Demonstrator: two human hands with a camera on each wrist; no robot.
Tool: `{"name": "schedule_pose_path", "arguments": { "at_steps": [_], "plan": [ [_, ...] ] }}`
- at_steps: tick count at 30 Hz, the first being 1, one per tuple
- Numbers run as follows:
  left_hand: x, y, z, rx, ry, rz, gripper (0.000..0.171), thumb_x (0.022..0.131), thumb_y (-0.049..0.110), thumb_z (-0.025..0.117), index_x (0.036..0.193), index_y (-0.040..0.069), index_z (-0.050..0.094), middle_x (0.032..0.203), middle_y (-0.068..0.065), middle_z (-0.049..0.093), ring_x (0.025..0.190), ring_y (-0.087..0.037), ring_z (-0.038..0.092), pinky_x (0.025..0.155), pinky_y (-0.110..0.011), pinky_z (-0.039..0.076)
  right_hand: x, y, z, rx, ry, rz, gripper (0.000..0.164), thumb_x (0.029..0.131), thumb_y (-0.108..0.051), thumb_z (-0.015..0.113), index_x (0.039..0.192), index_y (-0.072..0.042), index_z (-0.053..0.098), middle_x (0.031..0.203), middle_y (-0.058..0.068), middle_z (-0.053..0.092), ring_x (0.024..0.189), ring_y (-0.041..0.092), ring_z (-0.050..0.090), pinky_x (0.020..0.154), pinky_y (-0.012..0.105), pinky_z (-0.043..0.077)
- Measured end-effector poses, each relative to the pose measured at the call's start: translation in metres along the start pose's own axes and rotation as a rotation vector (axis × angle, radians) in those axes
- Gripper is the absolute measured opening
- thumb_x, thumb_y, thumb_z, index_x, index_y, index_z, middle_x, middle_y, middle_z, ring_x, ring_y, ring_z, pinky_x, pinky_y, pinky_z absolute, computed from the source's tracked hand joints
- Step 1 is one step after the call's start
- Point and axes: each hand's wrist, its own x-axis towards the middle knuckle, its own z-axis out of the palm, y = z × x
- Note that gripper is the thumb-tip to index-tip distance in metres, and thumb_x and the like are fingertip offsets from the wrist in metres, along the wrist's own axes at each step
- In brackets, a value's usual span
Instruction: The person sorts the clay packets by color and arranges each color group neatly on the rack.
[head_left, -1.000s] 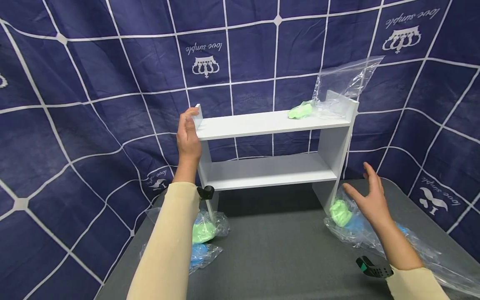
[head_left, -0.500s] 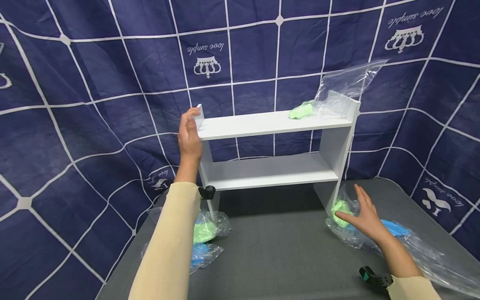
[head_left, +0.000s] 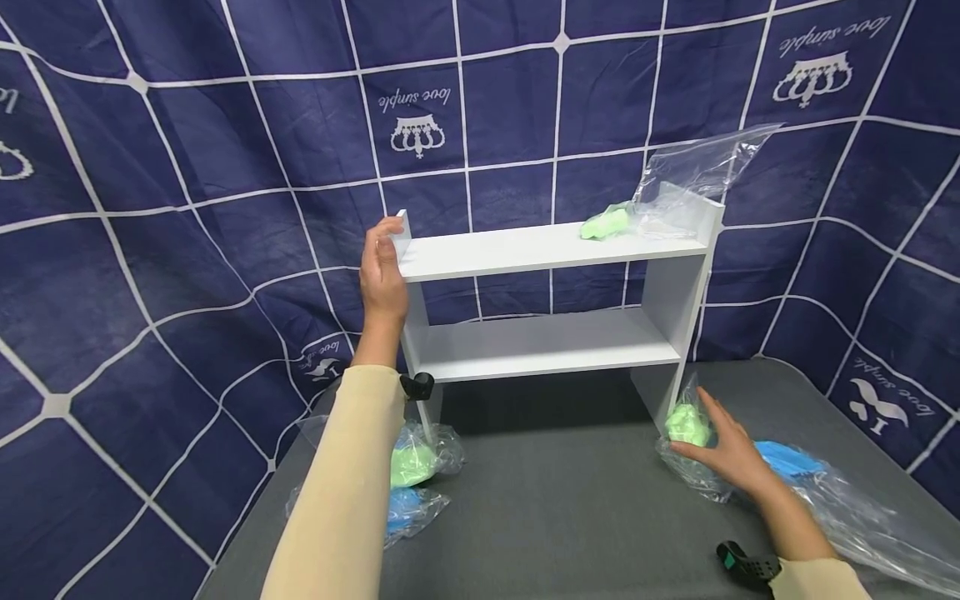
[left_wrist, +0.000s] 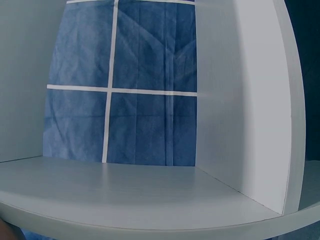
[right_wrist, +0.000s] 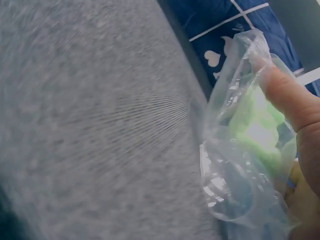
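Observation:
A white two-tier shelf (head_left: 540, 252) stands on the grey table. My left hand (head_left: 384, 279) grips the front edge of its left side panel near the top. In the left wrist view the shelf board (left_wrist: 150, 195) and panels fill the frame. At the shelf's lower right lies a clear plastic bag (head_left: 697, 479) with a light green, crumpled soft thing (head_left: 687, 426) inside. My right hand (head_left: 731, 458) reaches around the bag, thumb and fingers well apart. In the right wrist view the thumb (right_wrist: 290, 97) lies against the bag; most other fingers are hidden.
Another green thing (head_left: 606, 222) with a clear bag (head_left: 708, 171) sits on the top shelf. Bagged green (head_left: 412, 467) and blue (head_left: 405, 507) things lie at lower left. A blue thing (head_left: 787, 460) in plastic lies right of my right hand. A blue gridded cloth (head_left: 502, 100) hangs behind.
My right hand has moved down and left to the bag at the shelf's right foot. The bag's plastic has shifted a little. My left hand stays on the panel.

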Motion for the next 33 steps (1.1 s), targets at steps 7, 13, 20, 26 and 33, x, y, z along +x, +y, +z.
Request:
{"name": "schedule_pose_path", "arguments": {
  "at_steps": [7, 13, 20, 26, 33],
  "plan": [
    [-0.002, 0.023, -0.002, -0.005, -0.014, -0.015, 0.037, 0.107, 0.014, 0.032, 0.109, -0.016, 0.054, 0.128, -0.030, 0.060, 0.134, -0.040, 0.050, 0.115, -0.024, 0.032, -0.001, 0.004, 0.005, -0.075, 0.007, 0.046, 0.113, 0.082, -0.041, 0.080, 0.161, -0.007, 0.006, 0.151, 0.041, 0.030, 0.124, 0.067, 0.036, 0.088, 0.078, 0.039],
    [-0.001, 0.024, -0.002, -0.002, -0.012, -0.010, 0.032, 0.105, 0.007, 0.032, 0.108, -0.016, 0.054, 0.127, -0.030, 0.060, 0.134, -0.041, 0.050, 0.116, -0.026, 0.033, -0.001, 0.007, 0.005, -0.110, -0.010, 0.098, 0.112, 0.083, -0.047, 0.077, 0.161, -0.008, 0.006, 0.147, 0.043, 0.034, 0.122, 0.066, 0.039, 0.085, 0.076, 0.042],
    [-0.001, 0.027, -0.002, 0.021, -0.016, -0.029, 0.033, 0.106, 0.010, 0.032, 0.109, -0.015, 0.053, 0.128, -0.029, 0.060, 0.134, -0.041, 0.049, 0.116, -0.025, 0.033, -0.001, 0.007, 0.006, -0.133, 0.010, 0.098, 0.106, 0.084, -0.048, 0.077, 0.159, -0.006, 0.016, 0.142, 0.042, 0.041, 0.117, 0.061, 0.045, 0.080, 0.068, 0.046],
    [-0.001, 0.027, -0.002, 0.014, -0.010, -0.025, 0.034, 0.106, 0.011, 0.033, 0.108, -0.015, 0.053, 0.127, -0.029, 0.060, 0.133, -0.040, 0.050, 0.115, -0.027, 0.034, -0.004, 0.008, 0.006, -0.151, 0.045, 0.076, 0.098, 0.084, -0.046, 0.077, 0.157, -0.007, 0.025, 0.139, 0.041, 0.046, 0.114, 0.060, 0.049, 0.076, 0.064, 0.048],
    [-0.001, 0.023, -0.002, 0.031, 0.002, -0.023, 0.048, 0.109, 0.030, 0.032, 0.109, -0.011, 0.054, 0.129, -0.024, 0.062, 0.135, -0.033, 0.051, 0.115, -0.025, 0.033, -0.004, 0.007, 0.008, -0.137, 0.081, 0.057, 0.093, 0.084, -0.041, 0.077, 0.155, -0.006, 0.029, 0.136, 0.042, 0.047, 0.112, 0.061, 0.050, 0.077, 0.066, 0.048]
  ]
}}
